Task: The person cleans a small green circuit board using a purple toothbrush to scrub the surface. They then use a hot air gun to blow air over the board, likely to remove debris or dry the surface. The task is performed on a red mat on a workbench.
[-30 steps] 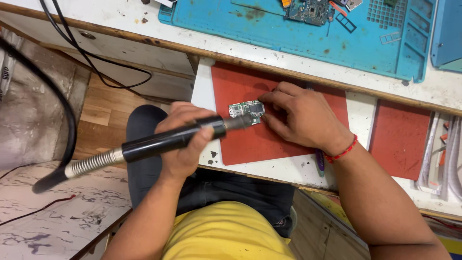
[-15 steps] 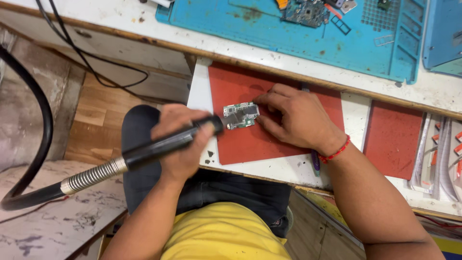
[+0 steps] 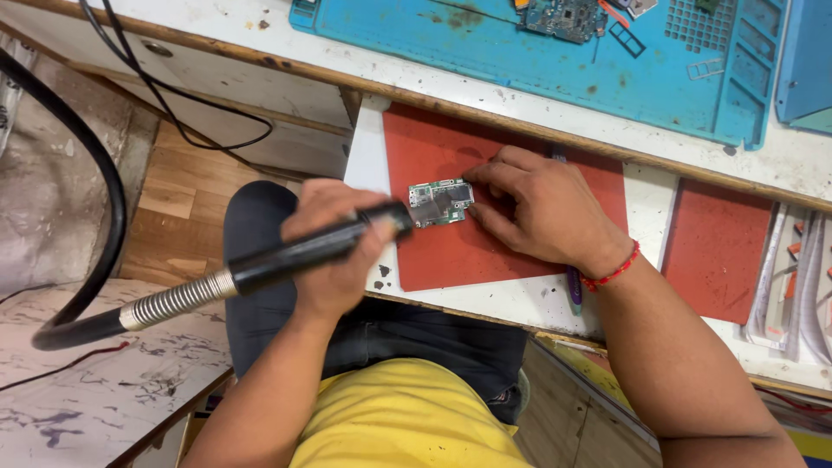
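Gripping the black handpiece (image 3: 316,247) in a full fist, the left hand (image 3: 334,251) now has its tip right at the left edge of the small circuit board (image 3: 441,202), closer than a second ago, so the work looks engaged. Right hand (image 3: 542,208) pins the board with its fingertips (image 3: 472,173) on the red mat (image 3: 520,165), wrist low, forearm running near-right. The hose (image 3: 87,225) loops away left.
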